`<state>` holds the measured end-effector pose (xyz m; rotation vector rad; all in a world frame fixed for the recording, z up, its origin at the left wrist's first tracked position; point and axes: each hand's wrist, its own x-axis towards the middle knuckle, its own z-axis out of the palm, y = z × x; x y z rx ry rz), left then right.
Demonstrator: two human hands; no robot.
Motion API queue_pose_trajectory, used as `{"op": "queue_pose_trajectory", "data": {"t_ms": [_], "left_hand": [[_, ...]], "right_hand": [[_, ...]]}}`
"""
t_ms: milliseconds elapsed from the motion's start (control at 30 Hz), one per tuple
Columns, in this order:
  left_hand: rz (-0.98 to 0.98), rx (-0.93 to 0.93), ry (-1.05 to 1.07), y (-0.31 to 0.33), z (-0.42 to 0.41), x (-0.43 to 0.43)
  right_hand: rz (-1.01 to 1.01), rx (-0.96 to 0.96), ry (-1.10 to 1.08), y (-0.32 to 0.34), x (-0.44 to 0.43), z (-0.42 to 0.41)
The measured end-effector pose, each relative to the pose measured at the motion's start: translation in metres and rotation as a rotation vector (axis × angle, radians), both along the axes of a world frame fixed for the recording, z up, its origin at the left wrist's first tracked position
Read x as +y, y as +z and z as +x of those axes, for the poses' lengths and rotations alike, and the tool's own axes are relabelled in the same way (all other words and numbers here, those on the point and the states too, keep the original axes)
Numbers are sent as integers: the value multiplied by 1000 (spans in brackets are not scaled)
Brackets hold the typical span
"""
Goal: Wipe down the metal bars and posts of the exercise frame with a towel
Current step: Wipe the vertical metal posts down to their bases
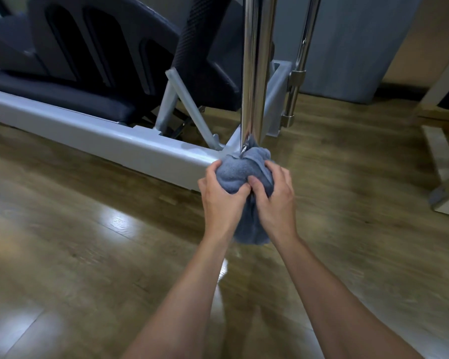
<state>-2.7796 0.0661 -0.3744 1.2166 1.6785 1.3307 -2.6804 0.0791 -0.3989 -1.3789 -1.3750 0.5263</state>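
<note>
A thick chrome post (254, 68) rises from the corner of the white frame base (94, 133). A grey-blue towel (240, 172) is bunched around the foot of that post, with a loose end hanging down between my wrists. My left hand (219, 193) grips the towel from the left, and my right hand (274, 195) grips it from the right; both have fingers curled into the cloth. The bottom of the post is hidden by the towel. A thinner chrome post (302, 55) stands just behind to the right.
Black padded parts (94, 47) of the machine sit behind the white base rail. A white diagonal brace (189, 110) meets the corner. Glossy wooden floor (88, 242) spreads all around. A wooden-framed object (443, 161) stands at the right edge, and a grey wall panel (353, 47) lies behind.
</note>
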Motion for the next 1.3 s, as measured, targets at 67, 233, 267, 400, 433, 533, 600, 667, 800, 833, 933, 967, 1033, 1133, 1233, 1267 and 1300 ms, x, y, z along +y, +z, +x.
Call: {"op": "queue_pose_trajectory", "data": {"t_ms": [67, 233, 267, 400, 433, 533, 600, 667, 800, 833, 933, 967, 1033, 1133, 1233, 1267, 1300], "left_hand": [[34, -10, 3, 4, 7, -4], [114, -15, -4, 6, 24, -16], [92, -21, -2, 4, 22, -15], [-42, -23, 15, 1, 7, -1], [-39, 4, 17, 4, 5, 1], [63, 13, 40, 16, 5, -1], [157, 31, 81, 24, 8, -6], [245, 115, 131, 26, 11, -12], [427, 340, 136, 21, 10, -13], [467, 410, 123, 19, 9, -13], [530, 552, 53, 16, 3, -9], [546, 583, 40, 16, 0, -7], [594, 623, 50, 18, -5, -3], [721, 639, 104, 29, -7, 0], [825, 647, 127, 37, 0, 0], [813, 644, 123, 37, 1, 2], [778, 636, 113, 37, 1, 3]], "right_hand": [[35, 33, -2, 18, -1, 0], [261, -34, 18, 43, 6, 7], [218, -62, 49, 34, 10, 10], [-121, 21, 136, 1, 13, 17], [-142, 44, 125, 3, 13, 20], [-74, 117, 70, 27, 12, 26], [27, 158, 35, 44, 8, 24], [104, 211, 13, 53, 4, 19], [42, 211, 29, 43, 10, 8], [-7, 210, 52, 37, 12, 5], [-137, 251, 64, 27, 14, 3], [-160, 288, 74, 29, 13, 6], [-169, 382, 104, 40, 9, 11], [-41, 421, 67, 59, 0, 15], [176, 401, -41, 71, 2, 10], [200, 393, -55, 69, 8, 6], [190, 383, -51, 64, 14, 4]]}}
